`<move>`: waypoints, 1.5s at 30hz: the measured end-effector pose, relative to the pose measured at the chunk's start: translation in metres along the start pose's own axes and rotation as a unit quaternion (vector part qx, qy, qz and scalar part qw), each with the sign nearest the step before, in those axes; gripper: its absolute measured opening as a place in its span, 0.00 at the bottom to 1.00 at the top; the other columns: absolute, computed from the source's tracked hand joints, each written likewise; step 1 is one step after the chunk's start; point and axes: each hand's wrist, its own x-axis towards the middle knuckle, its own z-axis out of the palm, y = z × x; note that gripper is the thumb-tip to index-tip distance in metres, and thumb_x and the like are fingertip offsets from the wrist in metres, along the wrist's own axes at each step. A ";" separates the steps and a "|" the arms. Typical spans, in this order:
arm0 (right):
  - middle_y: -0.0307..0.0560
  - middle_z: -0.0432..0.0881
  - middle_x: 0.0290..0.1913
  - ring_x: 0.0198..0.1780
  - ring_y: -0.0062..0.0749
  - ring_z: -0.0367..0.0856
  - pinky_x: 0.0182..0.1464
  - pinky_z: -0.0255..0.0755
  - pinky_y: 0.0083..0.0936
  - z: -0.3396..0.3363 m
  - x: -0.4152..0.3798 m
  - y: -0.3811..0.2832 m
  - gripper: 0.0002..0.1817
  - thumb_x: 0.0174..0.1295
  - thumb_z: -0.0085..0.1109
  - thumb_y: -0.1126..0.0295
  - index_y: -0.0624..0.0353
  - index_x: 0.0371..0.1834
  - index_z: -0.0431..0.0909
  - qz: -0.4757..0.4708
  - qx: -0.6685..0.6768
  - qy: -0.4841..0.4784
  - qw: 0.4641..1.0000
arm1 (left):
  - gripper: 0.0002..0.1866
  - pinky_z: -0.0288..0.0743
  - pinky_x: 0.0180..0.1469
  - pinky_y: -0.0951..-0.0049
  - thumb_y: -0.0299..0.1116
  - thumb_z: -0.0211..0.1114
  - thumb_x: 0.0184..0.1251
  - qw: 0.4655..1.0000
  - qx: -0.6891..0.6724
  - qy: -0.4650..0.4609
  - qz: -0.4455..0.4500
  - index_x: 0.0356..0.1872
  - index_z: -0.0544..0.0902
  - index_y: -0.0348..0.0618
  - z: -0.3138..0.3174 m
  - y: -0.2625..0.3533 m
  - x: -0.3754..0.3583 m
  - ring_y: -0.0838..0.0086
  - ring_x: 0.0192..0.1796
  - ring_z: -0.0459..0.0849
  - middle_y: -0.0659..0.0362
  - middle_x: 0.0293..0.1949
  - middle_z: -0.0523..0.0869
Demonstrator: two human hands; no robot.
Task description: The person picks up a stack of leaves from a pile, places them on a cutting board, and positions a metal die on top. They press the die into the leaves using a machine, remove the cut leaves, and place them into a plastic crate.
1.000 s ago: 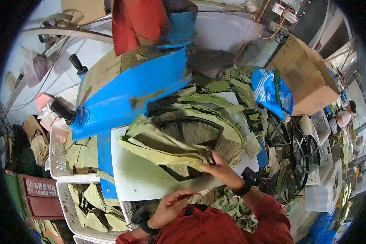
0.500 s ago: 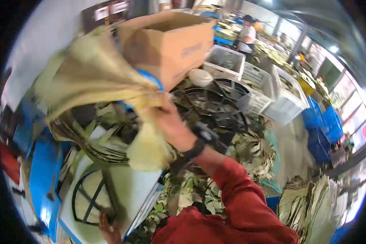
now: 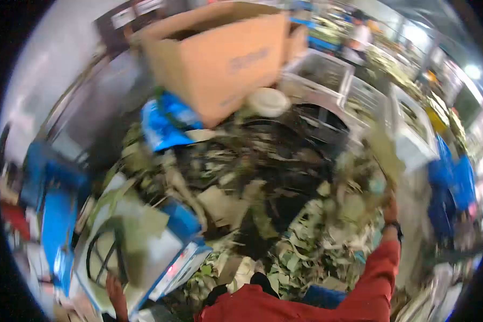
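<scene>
At the lower left, my left hand (image 3: 116, 294) rests on the white board (image 3: 169, 249), fingers stretched out beside the rim of a black spoked ring (image 3: 121, 251). The ring lies on a pale green leaf sheet (image 3: 147, 222). Far to the right, my right hand (image 3: 390, 206) is closed on a large olive-green leaf piece (image 3: 385, 155), blurred by motion. Below that hand spreads a heap of cut leaf scraps (image 3: 311, 236).
A large cardboard box (image 3: 236, 59) stands at the back, with a blue bag (image 3: 169, 121) against it. A white round container (image 3: 268, 102) sits nearby. White crates (image 3: 319, 72) and blue bins (image 3: 453, 172) line the right. Another person (image 3: 358, 37) stands far back.
My right arm has swung from the upper middle to the far right with leaf material. The large leaves that covered the left side are gone from there. My left hand stays by the ring.
</scene>
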 end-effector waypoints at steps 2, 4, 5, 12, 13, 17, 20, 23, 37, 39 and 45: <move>0.47 0.63 0.68 0.68 0.33 0.61 0.65 0.57 0.34 0.036 -0.022 0.042 0.27 0.70 0.38 0.56 0.51 0.71 0.57 0.245 0.674 -0.061 0.694 | 0.17 0.58 0.67 0.62 0.27 0.55 0.65 0.997 -0.064 0.030 -0.028 0.54 0.73 0.36 0.009 0.013 -0.003 0.54 0.66 0.64 0.46 0.62 0.69; 0.45 0.62 0.69 0.69 0.38 0.59 0.68 0.55 0.39 0.065 -0.006 0.020 0.30 0.68 0.46 0.56 0.54 0.71 0.56 0.351 0.647 -0.055 0.675 | 0.20 0.61 0.66 0.63 0.31 0.56 0.66 0.987 0.142 0.002 0.078 0.57 0.71 0.36 -0.002 0.044 -0.008 0.58 0.66 0.65 0.46 0.64 0.68; 0.48 0.57 0.71 0.71 0.38 0.56 0.68 0.54 0.36 0.054 0.004 -0.053 0.32 0.67 0.47 0.53 0.55 0.71 0.55 0.347 0.637 -0.067 0.685 | 0.22 0.63 0.65 0.62 0.34 0.58 0.65 1.000 -0.017 0.011 -0.002 0.58 0.70 0.35 -0.001 0.044 -0.008 0.57 0.65 0.67 0.45 0.63 0.68; 0.49 0.76 0.52 0.51 0.35 0.77 0.55 0.69 0.25 -0.011 0.004 -0.574 0.27 0.64 0.54 0.59 0.64 0.61 0.67 -0.135 0.581 -0.319 0.737 | 0.16 0.77 0.47 0.63 0.35 0.56 0.66 0.994 -0.024 0.100 0.023 0.49 0.76 0.33 -0.020 0.042 -0.015 0.53 0.46 0.81 0.43 0.53 0.76; 0.45 0.78 0.47 0.48 0.31 0.77 0.53 0.69 0.24 -0.029 -0.026 -0.631 0.19 0.65 0.53 0.63 0.64 0.55 0.73 -0.291 0.484 -0.315 0.763 | 0.15 0.75 0.50 0.61 0.37 0.57 0.65 0.993 -0.059 0.100 0.018 0.43 0.80 0.35 -0.018 0.027 -0.015 0.53 0.47 0.80 0.44 0.49 0.79; 0.50 0.80 0.41 0.46 0.42 0.77 0.48 0.69 0.36 -0.009 -0.179 -0.826 0.12 0.53 0.57 0.75 0.61 0.42 0.78 -0.633 0.382 -0.245 0.627 | 0.20 0.67 0.59 0.59 0.46 0.58 0.63 0.990 0.055 0.036 0.126 0.40 0.80 0.36 -0.031 0.020 -0.015 0.52 0.54 0.76 0.45 0.50 0.78; 0.46 0.76 0.42 0.50 0.42 0.72 0.53 0.63 0.38 0.004 -0.259 -0.920 0.16 0.48 0.61 0.69 0.58 0.42 0.76 -0.723 0.293 -0.122 0.614 | 0.26 0.64 0.61 0.58 0.50 0.59 0.60 0.978 0.072 0.001 0.193 0.40 0.78 0.32 -0.026 0.000 -0.009 0.50 0.56 0.73 0.42 0.51 0.76; 0.46 0.75 0.39 0.46 0.43 0.72 0.52 0.61 0.41 0.047 -0.282 -0.950 0.16 0.46 0.63 0.68 0.58 0.38 0.73 -0.713 0.279 -0.142 0.627 | 0.29 0.64 0.60 0.56 0.52 0.61 0.58 0.979 0.045 -0.052 0.192 0.44 0.76 0.31 -0.033 0.008 0.000 0.51 0.57 0.73 0.42 0.50 0.76; 0.49 0.76 0.35 0.34 0.44 0.79 0.32 0.74 0.39 -0.069 -0.259 -0.886 0.11 0.56 0.54 0.68 0.57 0.41 0.71 -0.570 0.229 -0.258 0.745 | 0.21 0.70 0.56 0.57 0.44 0.69 0.51 0.907 0.009 -0.095 0.410 0.43 0.81 0.42 -0.133 0.063 0.026 0.53 0.51 0.79 0.49 0.43 0.82; 0.52 0.77 0.35 0.31 0.47 0.79 0.31 0.74 0.38 -0.063 -0.232 -0.824 0.14 0.57 0.53 0.67 0.62 0.44 0.72 -0.525 0.315 -0.155 0.775 | 0.20 0.70 0.57 0.56 0.39 0.68 0.52 0.900 -0.095 -0.102 0.412 0.45 0.80 0.41 -0.150 0.074 0.035 0.51 0.52 0.78 0.49 0.47 0.81; 0.45 0.79 0.41 0.37 0.34 0.80 0.38 0.74 0.35 -0.020 -0.173 -0.618 0.18 0.65 0.54 0.60 0.65 0.47 0.75 -0.133 0.262 -0.134 0.947 | 0.21 0.70 0.57 0.59 0.35 0.65 0.55 0.977 -0.069 -0.043 0.196 0.50 0.76 0.39 -0.100 -0.027 0.098 0.52 0.52 0.77 0.48 0.48 0.80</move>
